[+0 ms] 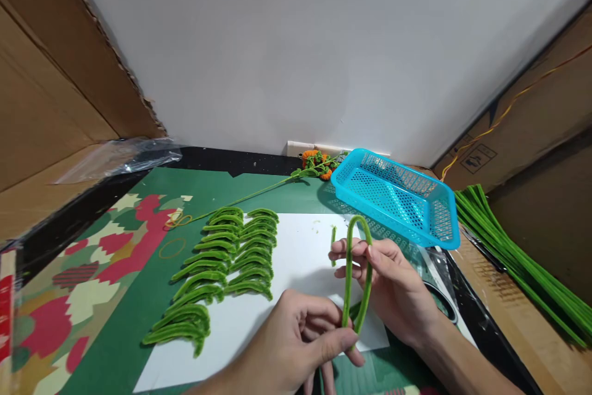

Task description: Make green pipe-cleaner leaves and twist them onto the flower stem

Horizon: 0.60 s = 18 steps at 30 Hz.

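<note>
A green pipe cleaner (350, 259), bent into a tall narrow loop, is held between both hands over the white paper (305, 272). My left hand (309, 336) pinches its lower ends between thumb and fingers. Higher up, my right hand (393, 284) grips the right side of the loop with thumb and fingertips. Behind the right fingers lies a short green piece (333, 238), partly hidden. To the left, several curved green pipe-cleaner pieces (208, 259) are laid out in two columns on the paper.
A blue plastic basket (393, 228) stands at the back right. Long green pipe cleaners (522, 265) lie bundled on cardboard at the right, near partly hidden scissors (441, 302). An orange flower with a green stem (259, 193) lies behind the paper. A rubber band (172, 249) rests on the green mat.
</note>
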Motion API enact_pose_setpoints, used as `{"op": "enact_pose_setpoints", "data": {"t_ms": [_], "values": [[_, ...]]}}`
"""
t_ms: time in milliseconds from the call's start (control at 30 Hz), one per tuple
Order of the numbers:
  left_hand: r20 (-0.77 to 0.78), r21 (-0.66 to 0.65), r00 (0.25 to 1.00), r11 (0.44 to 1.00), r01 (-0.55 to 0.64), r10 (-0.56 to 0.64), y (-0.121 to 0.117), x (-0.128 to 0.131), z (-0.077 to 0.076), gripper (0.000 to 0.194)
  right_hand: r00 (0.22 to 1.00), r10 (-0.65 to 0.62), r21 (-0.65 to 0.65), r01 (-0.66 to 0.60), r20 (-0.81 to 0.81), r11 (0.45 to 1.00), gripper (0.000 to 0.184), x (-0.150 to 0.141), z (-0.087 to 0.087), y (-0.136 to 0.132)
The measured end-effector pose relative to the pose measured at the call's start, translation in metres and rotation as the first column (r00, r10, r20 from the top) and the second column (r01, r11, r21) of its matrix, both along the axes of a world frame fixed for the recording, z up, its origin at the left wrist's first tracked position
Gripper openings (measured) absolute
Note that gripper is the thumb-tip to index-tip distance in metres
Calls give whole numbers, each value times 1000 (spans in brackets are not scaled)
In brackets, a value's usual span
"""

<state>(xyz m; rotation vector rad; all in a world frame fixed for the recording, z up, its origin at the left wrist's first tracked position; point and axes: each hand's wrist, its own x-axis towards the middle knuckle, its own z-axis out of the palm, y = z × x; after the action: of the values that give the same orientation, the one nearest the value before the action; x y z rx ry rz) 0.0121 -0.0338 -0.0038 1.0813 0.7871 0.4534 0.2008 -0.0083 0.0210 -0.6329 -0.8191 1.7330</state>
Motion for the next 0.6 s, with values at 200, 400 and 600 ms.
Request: {"op": "enact_pose_setpoints", "data": {"t_ms": [200,400,600], "values": [[-27,18,1000,1000,12,-12,1,0,-1,45,999,10,-14,-10,-50,1000,11,2,-2,1],[-48,35,999,999,13,-12,2,1,1,45,996,-24,27,26,-84,999,8,2,-5,0],[-5,15,1000,1000,-11,11,3,1,-3,40,998,2,63,2,-56,998,10,1,-2,-1]]}}
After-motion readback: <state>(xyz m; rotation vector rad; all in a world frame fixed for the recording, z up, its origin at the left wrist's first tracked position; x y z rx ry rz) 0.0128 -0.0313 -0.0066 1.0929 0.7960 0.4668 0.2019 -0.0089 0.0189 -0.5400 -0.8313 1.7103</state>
